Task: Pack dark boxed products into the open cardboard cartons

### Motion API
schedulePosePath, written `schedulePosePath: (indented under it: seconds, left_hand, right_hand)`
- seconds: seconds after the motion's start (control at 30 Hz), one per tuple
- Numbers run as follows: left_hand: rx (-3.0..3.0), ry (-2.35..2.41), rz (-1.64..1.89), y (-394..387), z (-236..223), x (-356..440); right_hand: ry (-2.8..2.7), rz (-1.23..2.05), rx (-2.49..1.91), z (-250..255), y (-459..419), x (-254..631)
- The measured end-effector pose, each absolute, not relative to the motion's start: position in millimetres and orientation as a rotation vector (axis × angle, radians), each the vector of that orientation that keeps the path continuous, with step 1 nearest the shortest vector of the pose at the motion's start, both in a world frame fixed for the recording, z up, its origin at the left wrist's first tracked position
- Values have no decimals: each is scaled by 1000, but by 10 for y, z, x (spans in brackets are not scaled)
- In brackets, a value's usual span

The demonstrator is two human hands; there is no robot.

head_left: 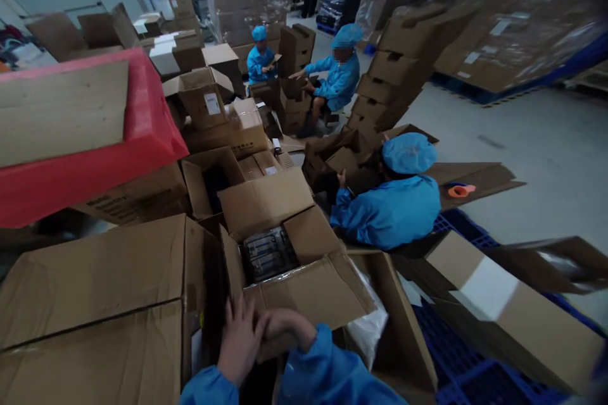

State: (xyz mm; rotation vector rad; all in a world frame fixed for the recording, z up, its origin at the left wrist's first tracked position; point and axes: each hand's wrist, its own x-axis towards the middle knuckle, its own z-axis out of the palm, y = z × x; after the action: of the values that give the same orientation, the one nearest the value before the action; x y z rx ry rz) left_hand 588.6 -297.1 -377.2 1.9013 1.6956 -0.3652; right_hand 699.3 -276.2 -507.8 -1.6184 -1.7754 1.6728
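Item: open carton [285, 247], directly ahead of both hands, flaps spread, dark packaged units [268, 253] stacked inside under clear film. Left hand [240, 338] lies flat, fingers together, on the near flap [308, 294]; right hand [285, 326] curls over that flap's edge, closed on it, touching the left. Handling, as a judgement: press the flap evenly along its crease, fingers clear of the contents. Markings: dark print on the box [137, 199] up-left, illegible; white label [212, 103] beyond, unreadable.

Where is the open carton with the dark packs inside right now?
The open carton sits low at centre of the head view, just beyond both hands, left hand and right hand at its near flap.
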Motion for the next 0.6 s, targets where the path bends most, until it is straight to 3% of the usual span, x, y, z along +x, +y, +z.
schedulePosePath:
  seconds: [0.2,0.33,0.43,0.6]
  left_hand:
    - [2017,1921,-340,-2986,-4126,5630]
    - [2053,2047,-269,-3061,-4287,5485]
    - [2056,2142,-285,-3112,-4252,5550]
    - [2005,2358,-420,-3311,-4130,5871]
  right_hand:
    - [-2002,1412,-2023,-5404,-2219,7762]
    - [-2182,1416,-2006,-5416,-2203,8128]
    - [-2319,1550,-1812,-5262,-2406,8234]
    - [-2497,2057,-1376,-5183,-2664,8211]
